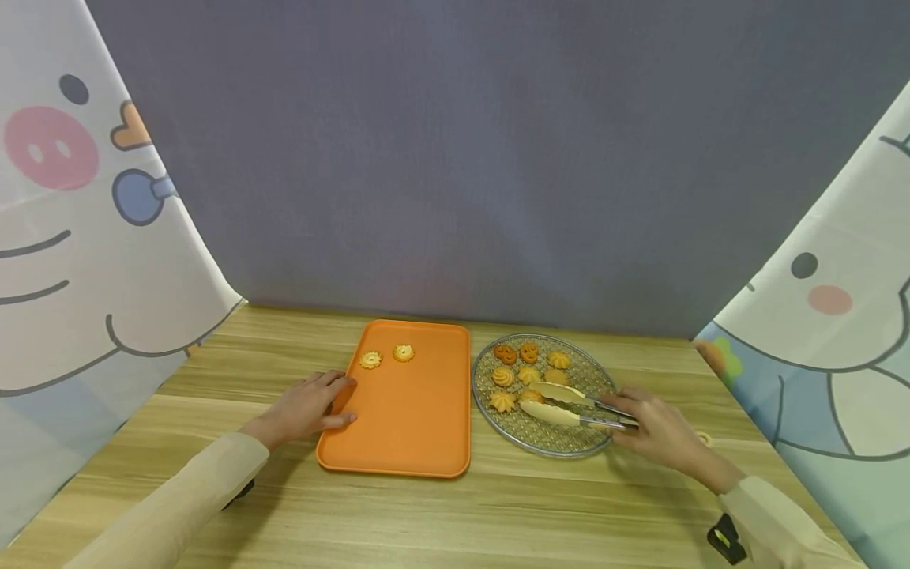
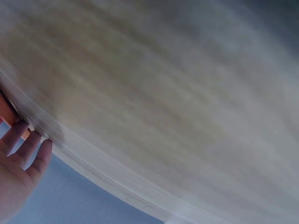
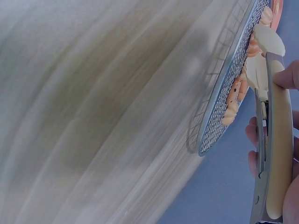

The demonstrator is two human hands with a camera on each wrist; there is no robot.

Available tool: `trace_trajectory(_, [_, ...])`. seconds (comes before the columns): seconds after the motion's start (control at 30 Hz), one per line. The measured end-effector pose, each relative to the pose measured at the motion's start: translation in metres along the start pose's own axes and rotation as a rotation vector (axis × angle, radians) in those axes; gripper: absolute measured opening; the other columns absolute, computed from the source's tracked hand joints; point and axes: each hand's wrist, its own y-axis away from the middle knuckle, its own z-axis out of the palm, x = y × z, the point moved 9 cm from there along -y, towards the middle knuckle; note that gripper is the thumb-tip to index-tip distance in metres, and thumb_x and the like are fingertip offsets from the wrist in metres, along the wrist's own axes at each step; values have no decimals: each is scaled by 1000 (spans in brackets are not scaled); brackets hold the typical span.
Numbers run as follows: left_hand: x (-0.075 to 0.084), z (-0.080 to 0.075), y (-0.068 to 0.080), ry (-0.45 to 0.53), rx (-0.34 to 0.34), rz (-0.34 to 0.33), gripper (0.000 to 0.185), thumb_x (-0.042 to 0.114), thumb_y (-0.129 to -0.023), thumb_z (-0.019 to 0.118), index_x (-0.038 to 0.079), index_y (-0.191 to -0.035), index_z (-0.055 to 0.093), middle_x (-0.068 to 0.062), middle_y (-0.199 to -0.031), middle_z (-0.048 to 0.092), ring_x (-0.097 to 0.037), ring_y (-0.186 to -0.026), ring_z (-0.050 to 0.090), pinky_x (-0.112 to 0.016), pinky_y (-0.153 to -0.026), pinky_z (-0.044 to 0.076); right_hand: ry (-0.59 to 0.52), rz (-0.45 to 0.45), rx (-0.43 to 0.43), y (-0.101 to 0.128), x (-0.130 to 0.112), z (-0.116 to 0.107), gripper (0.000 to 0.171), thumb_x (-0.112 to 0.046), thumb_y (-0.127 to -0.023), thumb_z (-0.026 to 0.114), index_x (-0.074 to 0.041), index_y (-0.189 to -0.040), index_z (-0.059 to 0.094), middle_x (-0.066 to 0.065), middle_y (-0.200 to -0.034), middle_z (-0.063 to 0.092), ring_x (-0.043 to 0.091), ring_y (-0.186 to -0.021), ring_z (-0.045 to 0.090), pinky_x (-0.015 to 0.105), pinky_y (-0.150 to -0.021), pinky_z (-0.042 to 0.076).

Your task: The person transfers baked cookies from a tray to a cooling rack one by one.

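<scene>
My right hand (image 1: 657,431) grips a pair of tongs (image 1: 558,412) with cream-coloured tips and metal arms. The tips are spread over the round wire rack (image 1: 562,448), on either side of a golden cookie (image 1: 530,396) that they partly hide; whether they touch it I cannot tell. Around it lie several piped cookies (image 1: 502,401) and two brown pretzel-shaped ones (image 1: 529,352). My left hand (image 1: 302,408) rests at the left edge of an orange tray (image 1: 405,427), its fingers and thumb on the rim. In the left wrist view, the fingers (image 2: 42,156) look nearly straight.
Two pale ring-like cookies (image 1: 404,352) sit near the tray's far left corner. Tray and rack stand side by side on a wooden table (image 1: 355,514). A grey fabric wall (image 1: 455,158) rises behind, with printed cloth (image 1: 839,356) at both sides.
</scene>
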Motion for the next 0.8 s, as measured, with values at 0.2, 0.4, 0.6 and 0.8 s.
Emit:
trace_trajectory(0.2, [-1,2,-1,-7,-6,-5,61,51,-83,58,5,-123,54,-20,-124,52,-42,-111,51,-58,-88,42,-13,26,-18,1,3,2,46,-16,-66,78,-5,-109,66,10,-93,62,-9,-56,40,17,-46,35])
trace_trajectory(0.4, [-1,1,-1,6,-15,-11,61,51,-83,58,5,-124,54,-21,-125,51,-43,-112,50,-59,-87,42,-40,24,-19,2,3,3,46,-13,-66,78,-2,-109,65,5,-89,60,-10,-54,38,16,-46,35])
trace_trajectory(0.6, [-1,1,-1,6,-17,-11,61,50,-83,59,5,-124,54,-21,-125,52,-43,-111,51,-59,-87,42,-41,33,-18,1,3,2,47,-13,-65,78,-3,-109,66,6,-90,60,-10,-54,38,16,-45,34])
trace_trajectory(0.8, [-1,1,0,4,-18,-10,61,49,-83,59,5,-124,54,-21,-125,52,-42,-111,51,-59,-87,42,-69,21,-18,-3,1,-1,46,-12,-66,77,-1,-109,65,5,-87,60,-11,-49,33,15,-42,31])
